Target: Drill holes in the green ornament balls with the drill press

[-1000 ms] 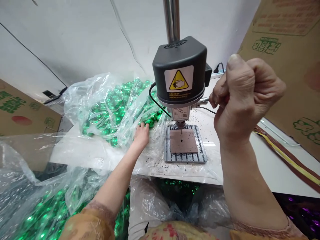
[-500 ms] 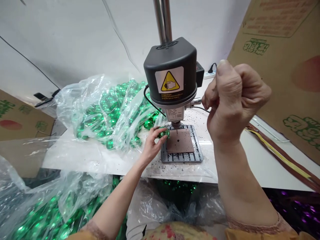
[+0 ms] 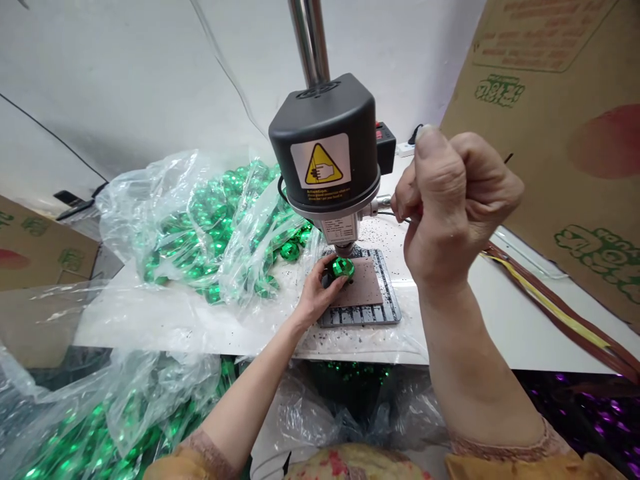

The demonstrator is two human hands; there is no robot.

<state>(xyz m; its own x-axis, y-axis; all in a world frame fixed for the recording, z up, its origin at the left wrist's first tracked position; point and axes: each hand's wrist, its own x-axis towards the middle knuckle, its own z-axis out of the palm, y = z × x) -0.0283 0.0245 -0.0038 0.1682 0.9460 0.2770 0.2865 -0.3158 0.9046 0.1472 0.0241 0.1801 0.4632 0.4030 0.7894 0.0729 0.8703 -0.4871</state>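
Note:
Between the thumb and fingers of my left hand (image 3: pixel 319 288) is a shiny green faceted ball (image 3: pixel 343 267), like a small mirror ball. It sits under the chuck (image 3: pixel 344 250) of a black bench drill press (image 3: pixel 325 140), over a pinkish-brown board (image 3: pixel 367 287) on the slotted metal base (image 3: pixel 391 310). The drill's tip is hidden at the ball. My right hand (image 3: pixel 450 200) is raised on the right side of the machine, its fingers curled around the feed handle (image 3: pixel 383 204); most of that handle is covered by the hand.
A clear plastic bag of green balls (image 3: pixel 200 220) lies left of the drill, with a loose green ball (image 3: pixel 289 251) beside it. Dark chips litter the white table (image 3: pixel 200 327). Cardboard boxes (image 3: pixel 555 133) flank both sides. More bagged green balls (image 3: pixel 100 427) lie below the table edge.
My left hand has moved right with the green ball, from the board's left edge to beneath the chuck. My right hand stays on the handle. The view has shifted slightly.

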